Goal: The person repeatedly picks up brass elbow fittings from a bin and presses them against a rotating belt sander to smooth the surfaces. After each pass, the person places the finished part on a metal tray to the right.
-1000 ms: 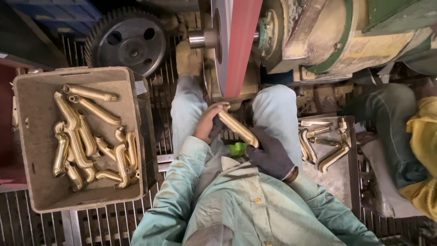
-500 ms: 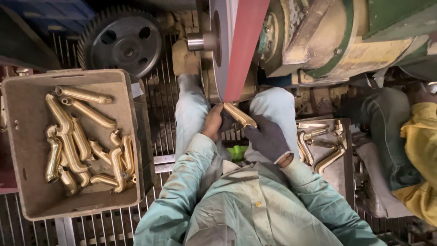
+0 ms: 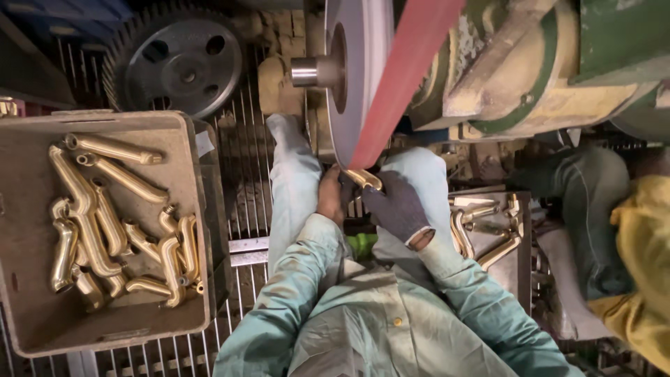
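Gripping curved brass pipe (image 3: 364, 179) w/ both: bare left hand (image 3: 329, 197), gloved right hand (image 3: 396, 204); tip against red belt (image 3: 401, 80), knees tight both sides.

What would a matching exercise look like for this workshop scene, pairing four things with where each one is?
Things:
1. brass part
2. tray of brass spouts
3. toothed wheel
4. right hand

Places or states:
a. wears a dark glove
b. on the person's left, on the metal grating
c. held by both hands against the red belt
d. lying at the top, beyond the tray

Pairs: 1-c, 2-b, 3-d, 4-a
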